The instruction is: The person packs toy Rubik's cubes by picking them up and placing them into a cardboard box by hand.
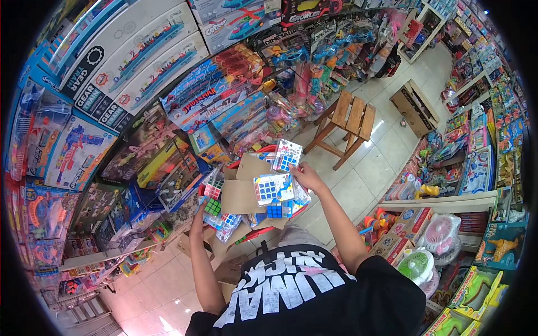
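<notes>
The right hand [305, 175] pinches 1 carded cube puzzle pack [287, 155] by its lower edge, lifted above an open cardboard box [241, 193] of similar packs. That arm stretches forward, elbow bent. The left hand [199, 208] reaches to the box's left side among bagged cubes [213, 207]; the cubes hide its fingers, so its grip cannot be told. A wooden stool [347, 120] stands beyond.
</notes>
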Available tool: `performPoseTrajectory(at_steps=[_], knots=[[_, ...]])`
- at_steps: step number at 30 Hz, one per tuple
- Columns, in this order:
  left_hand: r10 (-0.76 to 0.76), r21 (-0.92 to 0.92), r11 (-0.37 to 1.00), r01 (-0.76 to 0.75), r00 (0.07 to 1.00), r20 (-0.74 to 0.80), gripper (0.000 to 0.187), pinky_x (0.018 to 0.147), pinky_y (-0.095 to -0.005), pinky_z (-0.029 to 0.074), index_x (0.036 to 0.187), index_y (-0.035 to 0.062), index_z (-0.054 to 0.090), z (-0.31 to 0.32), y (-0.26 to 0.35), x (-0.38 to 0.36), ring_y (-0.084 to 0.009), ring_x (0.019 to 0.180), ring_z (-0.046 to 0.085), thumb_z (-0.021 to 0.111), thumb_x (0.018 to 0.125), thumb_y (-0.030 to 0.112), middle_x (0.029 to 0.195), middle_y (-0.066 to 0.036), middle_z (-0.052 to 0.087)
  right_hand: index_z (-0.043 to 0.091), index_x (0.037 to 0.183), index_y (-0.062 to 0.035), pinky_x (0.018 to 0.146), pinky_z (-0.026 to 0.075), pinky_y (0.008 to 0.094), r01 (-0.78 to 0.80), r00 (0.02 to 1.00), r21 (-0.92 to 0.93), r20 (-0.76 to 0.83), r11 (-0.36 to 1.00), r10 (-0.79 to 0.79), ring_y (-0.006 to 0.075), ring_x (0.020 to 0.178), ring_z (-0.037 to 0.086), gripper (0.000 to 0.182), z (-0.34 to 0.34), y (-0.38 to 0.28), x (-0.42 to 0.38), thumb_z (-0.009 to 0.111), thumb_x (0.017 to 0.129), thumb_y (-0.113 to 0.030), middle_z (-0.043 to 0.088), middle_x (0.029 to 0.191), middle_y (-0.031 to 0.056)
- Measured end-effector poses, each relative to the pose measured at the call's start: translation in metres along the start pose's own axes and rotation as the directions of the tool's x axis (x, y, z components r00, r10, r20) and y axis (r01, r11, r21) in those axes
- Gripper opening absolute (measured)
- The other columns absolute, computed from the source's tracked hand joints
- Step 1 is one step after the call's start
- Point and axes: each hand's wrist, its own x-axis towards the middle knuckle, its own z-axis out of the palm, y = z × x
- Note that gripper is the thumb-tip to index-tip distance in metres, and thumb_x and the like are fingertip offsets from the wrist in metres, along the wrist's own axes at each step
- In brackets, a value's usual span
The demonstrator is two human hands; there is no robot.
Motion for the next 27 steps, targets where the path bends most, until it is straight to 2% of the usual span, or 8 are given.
performPoseTrajectory(at_steps=[5, 8, 11, 15, 17, 19, 24, 27], knots=[[-0.025, -0.057, 0.998, 0.021, 0.998, -0.063, 0.09, 0.098, -0.0509, 0.034, 0.145, 0.0145, 0.042, -0.002, 0.001, 0.0, -0.0297, 0.124, 0.047, 0.053, 0.078, 0.075, 0.137, -0.012, 0.051, 0.05, 0.123, 0.0094, 0.095, 0.045, 0.0387, 0.121, 0.979, 0.011, -0.167, 0.993, -0.117, 0.0344, 0.111, 0.06, 0.077, 0.013, 0.014, 0.012, 0.063, 0.086, -0.057, 0.059, 0.119, 0.0277], [0.002, -0.235, 0.972, 0.025, 0.994, 0.114, 0.1, 0.095, -0.0491, 0.036, 0.142, 0.01, 0.042, -0.007, 0.011, -0.009, -0.0322, 0.119, 0.048, 0.046, 0.075, 0.084, 0.131, -0.014, 0.052, 0.042, 0.132, 0.0084, 0.091, 0.048, 0.0347, 0.127, 0.987, 0.288, -0.128, 0.949, -0.093, 0.0238, 0.105, 0.06, 0.073, 0.014, 0.0, 0.005, 0.067, 0.089, -0.044, 0.058, 0.117, 0.0211], [-0.02, -0.359, 0.932, 0.053, 0.995, 0.094, 0.096, 0.086, -0.0396, 0.043, 0.133, 0.0052, 0.049, -0.025, -0.014, -0.002, -0.0265, 0.103, 0.058, 0.04, 0.078, 0.084, 0.115, -0.013, 0.059, 0.039, 0.137, 0.0049, 0.089, 0.048, 0.0346, 0.255, 0.961, 0.39, -0.205, 0.885, -0.187, 0.0234, 0.102, 0.061, 0.073, 0.016, -0.002, -0.006, 0.067, 0.089, -0.043, 0.057, 0.116, 0.0203], [0.062, -0.466, 0.884, -0.047, 0.998, 0.018, 0.09, 0.079, -0.036, 0.043, 0.122, 0.003, 0.053, -0.034, -0.053, -0.011, -0.0214, 0.083, 0.057, 0.037, 0.081, 0.082, 0.104, -0.009, 0.056, 0.039, 0.142, 0.0034, 0.088, 0.049, 0.0333, 0.372, 0.923, 0.162, -0.166, 0.914, -0.346, 0.0227, 0.103, 0.061, 0.073, 0.023, 0.04, 0.045, 0.061, 0.093, -0.045, 0.058, 0.117, 0.0187], [0.054, -0.41, 0.911, -0.034, 0.998, 0.038, 0.085, 0.084, -0.0379, 0.043, 0.124, 0.0032, 0.052, -0.046, -0.089, -0.017, -0.023, 0.088, 0.056, 0.037, 0.085, 0.078, 0.108, -0.01, 0.055, 0.036, 0.146, 0.0012, 0.095, 0.045, 0.0318, 0.338, 0.941, 0.04, -0.031, 0.94, -0.337, 0.0217, 0.111, 0.057, 0.073, 0.012, 0.007, 0.004, 0.055, 0.096, -0.048, 0.059, 0.12, 0.0179], [0.052, -0.442, 0.896, -0.041, 0.999, 0.013, 0.081, 0.087, -0.0398, 0.042, 0.129, 0.0037, 0.051, -0.052, -0.131, -0.01, -0.0257, 0.098, 0.058, 0.037, 0.088, 0.073, 0.114, -0.011, 0.056, 0.038, 0.146, -0.0006, 0.098, 0.042, 0.0311, 0.379, 0.925, 0.293, -0.113, 0.878, -0.362, 0.0193, 0.111, 0.055, 0.068, 0.025, 0.018, 0.011, 0.048, 0.099, -0.049, 0.061, 0.119, 0.0138], [-0.017, -0.43, 0.901, 0.051, 0.996, 0.083, 0.072, 0.086, -0.0393, 0.043, 0.124, 0.0054, 0.054, -0.055, -0.226, -0.023, -0.0238, 0.093, 0.062, 0.041, 0.091, 0.068, 0.114, -0.01, 0.059, 0.053, 0.13, 0.0007, 0.097, 0.042, 0.0321, 0.333, 0.941, 0.399, -0.2, 0.854, -0.274, 0.0188, 0.112, 0.056, 0.064, 0.026, 0.038, -0.009, 0.04, 0.1, -0.055, 0.06, 0.123, 0.0123], [-0.092, -0.398, 0.912, 0.105, 0.994, 0.05, 0.063, 0.078, -0.0371, 0.047, 0.122, 0.0061, 0.056, -0.051, -0.298, -0.031, -0.0198, 0.088, 0.063, 0.042, 0.094, 0.062, 0.109, -0.008, 0.061, 0.041, 0.143, -0.0061, 0.094, 0.044, 0.0384, 0.211, 0.947, 0.538, -0.318, 0.816, -0.035, 0.0251, 0.11, 0.057, 0.071, 0.04, 0.092, -0.032, 0.039, 0.097, -0.06, 0.058, 0.127, 0.0153]])
